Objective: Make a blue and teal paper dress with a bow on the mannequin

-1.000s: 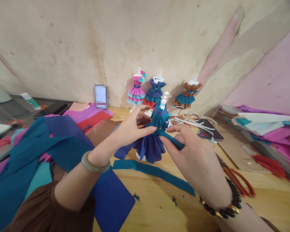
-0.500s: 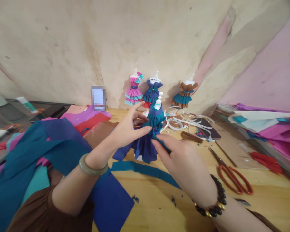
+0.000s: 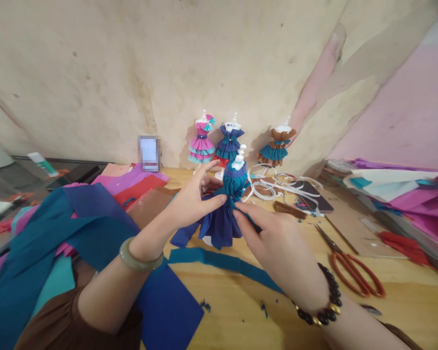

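Observation:
A small white dress form stands upright between my hands, wearing a teal pleated bodice (image 3: 235,179) and a dark blue skirt (image 3: 219,224). My left hand (image 3: 200,192) is at its left side, fingers apart, with the thumb touching the waist; some fingertips are hidden behind the form. At the right of the waist, my right hand (image 3: 266,228) pinches a teal paper strip between thumb and fingers. Another teal strip (image 3: 219,260) lies on the table in front of the form and passes under my right hand.
Three dressed forms, in pink (image 3: 201,141), blue (image 3: 230,141) and brown (image 3: 279,146), stand by the wall. Orange-handled scissors (image 3: 354,272) lie at right, near white cord (image 3: 266,187). Coloured paper (image 3: 32,257) is heaped at left. A phone (image 3: 149,153) leans on the wall.
The view has tilted up slightly. The dress form has turned or tilted a little between my hands, and my right hand still pinches the strip.

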The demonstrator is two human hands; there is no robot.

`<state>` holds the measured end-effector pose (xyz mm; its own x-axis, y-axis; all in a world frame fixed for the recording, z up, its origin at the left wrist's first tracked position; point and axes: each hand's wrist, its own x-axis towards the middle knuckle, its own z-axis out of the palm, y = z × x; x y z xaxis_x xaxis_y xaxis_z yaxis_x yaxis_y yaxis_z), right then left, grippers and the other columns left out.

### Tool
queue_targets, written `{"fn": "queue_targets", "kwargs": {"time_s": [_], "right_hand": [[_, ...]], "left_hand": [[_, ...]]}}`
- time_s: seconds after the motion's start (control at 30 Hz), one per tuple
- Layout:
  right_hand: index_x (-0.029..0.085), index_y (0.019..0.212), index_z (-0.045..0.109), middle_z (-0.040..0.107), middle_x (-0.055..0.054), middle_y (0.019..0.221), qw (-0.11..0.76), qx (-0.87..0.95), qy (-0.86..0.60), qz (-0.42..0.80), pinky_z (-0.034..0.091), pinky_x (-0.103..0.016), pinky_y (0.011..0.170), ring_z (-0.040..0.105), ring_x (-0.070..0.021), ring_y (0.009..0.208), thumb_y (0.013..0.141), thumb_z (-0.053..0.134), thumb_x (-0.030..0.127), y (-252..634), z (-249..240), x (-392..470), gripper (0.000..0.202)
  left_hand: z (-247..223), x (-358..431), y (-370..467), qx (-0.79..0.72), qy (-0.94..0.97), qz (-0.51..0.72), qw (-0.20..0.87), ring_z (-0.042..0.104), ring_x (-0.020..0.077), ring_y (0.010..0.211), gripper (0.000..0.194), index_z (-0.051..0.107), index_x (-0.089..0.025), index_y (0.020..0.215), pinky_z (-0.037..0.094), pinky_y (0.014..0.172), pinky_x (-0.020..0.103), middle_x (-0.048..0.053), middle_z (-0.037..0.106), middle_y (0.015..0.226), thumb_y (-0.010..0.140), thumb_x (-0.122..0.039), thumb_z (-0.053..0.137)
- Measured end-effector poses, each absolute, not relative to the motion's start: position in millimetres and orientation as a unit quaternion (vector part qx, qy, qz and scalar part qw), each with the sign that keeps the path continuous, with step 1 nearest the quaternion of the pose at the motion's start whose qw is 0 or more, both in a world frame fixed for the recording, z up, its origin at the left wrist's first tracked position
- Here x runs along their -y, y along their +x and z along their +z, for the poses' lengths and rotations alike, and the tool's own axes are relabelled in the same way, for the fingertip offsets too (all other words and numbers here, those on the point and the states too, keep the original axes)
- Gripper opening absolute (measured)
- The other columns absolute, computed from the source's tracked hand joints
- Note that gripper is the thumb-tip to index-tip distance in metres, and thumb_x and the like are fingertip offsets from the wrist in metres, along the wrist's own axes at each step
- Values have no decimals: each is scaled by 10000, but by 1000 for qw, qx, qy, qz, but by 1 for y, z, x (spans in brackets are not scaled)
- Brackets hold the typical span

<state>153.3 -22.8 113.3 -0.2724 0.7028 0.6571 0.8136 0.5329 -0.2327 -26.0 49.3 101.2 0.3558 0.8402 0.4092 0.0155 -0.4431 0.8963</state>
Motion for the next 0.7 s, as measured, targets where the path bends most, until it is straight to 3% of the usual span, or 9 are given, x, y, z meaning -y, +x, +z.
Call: {"fn": "queue_targets", "kwargs": {"time_s": [0.33,0.7], "right_hand": [[125,965,758,773,-84,717,390,790,-457,-122,459,-277,487,690,-203,505,925,522,200,152,110,23,250],[113,864,744,676,-37,525,363,770,-457,-257,304,-272,423,560,-145,367,943,486,198,151,110,21,283]], "left_hand": [[101,-43,-16,-345,697,493,390,622,218,1009,706,394,-227,1389,470,920,405,70,638,1034,752,-176,693],[101,-40,-13,-365,703,479,378,625,231,1028,688,414,-236,1390,479,946,427,82,646,1084,761,-179,686]]}}
